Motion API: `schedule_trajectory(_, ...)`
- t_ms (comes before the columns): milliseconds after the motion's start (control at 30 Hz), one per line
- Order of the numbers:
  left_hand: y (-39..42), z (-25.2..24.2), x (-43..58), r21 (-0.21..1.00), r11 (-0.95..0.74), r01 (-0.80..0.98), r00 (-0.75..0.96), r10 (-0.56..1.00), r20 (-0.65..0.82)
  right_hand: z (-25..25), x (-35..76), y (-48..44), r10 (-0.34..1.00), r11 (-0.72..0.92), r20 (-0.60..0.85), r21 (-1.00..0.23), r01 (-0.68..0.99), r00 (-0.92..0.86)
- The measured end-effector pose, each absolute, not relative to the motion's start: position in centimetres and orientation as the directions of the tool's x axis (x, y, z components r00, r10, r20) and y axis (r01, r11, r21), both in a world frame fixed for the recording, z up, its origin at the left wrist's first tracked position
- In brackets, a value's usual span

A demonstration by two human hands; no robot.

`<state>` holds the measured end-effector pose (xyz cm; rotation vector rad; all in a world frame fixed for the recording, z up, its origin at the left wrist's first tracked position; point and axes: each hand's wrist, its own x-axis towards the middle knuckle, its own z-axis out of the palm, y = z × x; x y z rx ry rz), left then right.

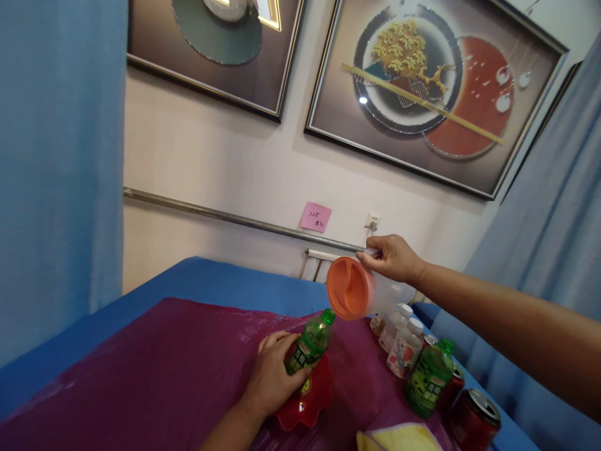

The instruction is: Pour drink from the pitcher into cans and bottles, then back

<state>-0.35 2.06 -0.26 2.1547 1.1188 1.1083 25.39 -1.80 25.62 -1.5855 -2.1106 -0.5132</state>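
My left hand is wrapped round a green-tinted bottle, which leans to the right above a red scalloped dish. In my right hand is the handle of a clear pitcher with an orange lid. The pitcher is tipped on its side, its lid facing left and its lower edge close to the mouth of the bottle. Whether any liquid is flowing between them cannot be made out.
Clear bottles with white caps, a second green bottle and red cans line the right side. A yellow cloth lies at the front. Purple sheeting covers part of the blue surface. Blue curtains hang on both sides.
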Motion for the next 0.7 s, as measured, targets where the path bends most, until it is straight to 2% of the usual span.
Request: schedule_trajectory(700,2.21,-0.5,-0.24,0.688,-0.557,0.465,0.351,0.83,0.435,25.85,25.18,-1.86,0.799,0.28,0.546,0.035,0.959,-0.253)
